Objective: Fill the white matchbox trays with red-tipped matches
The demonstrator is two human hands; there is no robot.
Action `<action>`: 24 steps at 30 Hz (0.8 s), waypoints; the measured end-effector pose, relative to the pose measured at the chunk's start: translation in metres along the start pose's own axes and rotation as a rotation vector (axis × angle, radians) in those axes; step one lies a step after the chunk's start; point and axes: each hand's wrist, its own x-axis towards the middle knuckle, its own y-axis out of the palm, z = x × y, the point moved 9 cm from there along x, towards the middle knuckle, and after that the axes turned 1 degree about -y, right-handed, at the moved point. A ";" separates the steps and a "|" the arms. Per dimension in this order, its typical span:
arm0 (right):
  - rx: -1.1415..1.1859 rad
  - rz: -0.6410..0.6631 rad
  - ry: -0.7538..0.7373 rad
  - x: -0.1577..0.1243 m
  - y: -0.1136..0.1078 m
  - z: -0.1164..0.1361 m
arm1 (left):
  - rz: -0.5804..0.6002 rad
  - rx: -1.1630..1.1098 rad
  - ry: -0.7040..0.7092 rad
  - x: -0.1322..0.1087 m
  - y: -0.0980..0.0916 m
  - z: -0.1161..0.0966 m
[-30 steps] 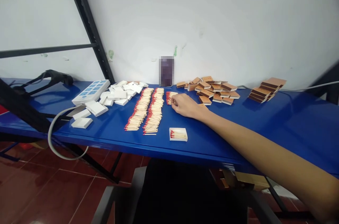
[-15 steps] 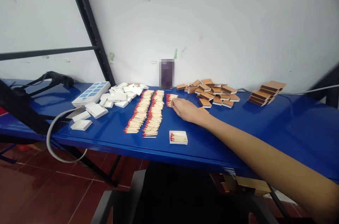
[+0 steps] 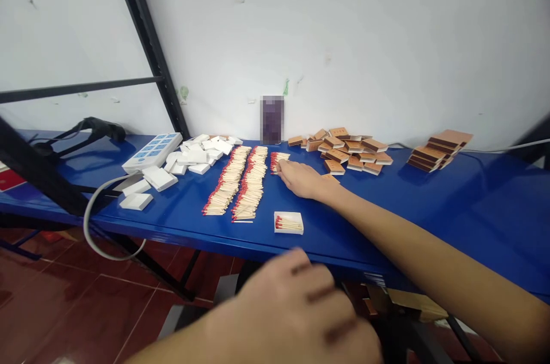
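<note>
My right hand (image 3: 301, 179) reaches across the blue table, its fingers closed at the right end of a small bunch of red-headed matches (image 3: 278, 159). Two long rows of matches, a left row (image 3: 227, 183) and a right row (image 3: 250, 186), lie to the left of it. Nearer the front edge sits a white matchbox tray (image 3: 289, 223) with several matches inside, heads to the left. My left hand (image 3: 296, 306) is low in the foreground, below that tray and blurred. Its back faces me and its fingertips are hidden.
White empty trays (image 3: 193, 156) are heaped at left beside a power strip (image 3: 152, 152) with a looping white cable. Brown matchbox sleeves (image 3: 344, 149) lie piled at back right, and stacked sleeves (image 3: 440, 151) lean farther right. A dark metal frame (image 3: 148, 37) rises at left.
My left hand has come into view at the bottom. My right hand stays at the small bunch of matches. The view has shifted slightly.
</note>
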 end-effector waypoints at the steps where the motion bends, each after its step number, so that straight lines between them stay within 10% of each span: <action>1: -0.005 -0.006 0.002 0.000 -0.001 0.001 | -0.244 0.078 0.059 0.000 -0.023 0.009; 4: -0.007 -0.017 0.003 -0.003 -0.003 0.004 | -0.623 0.265 0.061 -0.013 -0.054 0.046; 9: 0.001 -0.013 -0.033 -0.011 -0.006 0.010 | -0.639 0.501 -0.108 -0.020 -0.049 0.082; 24: -0.022 -0.079 -0.046 -0.011 -0.016 0.006 | -0.619 0.411 -0.243 -0.021 -0.045 0.089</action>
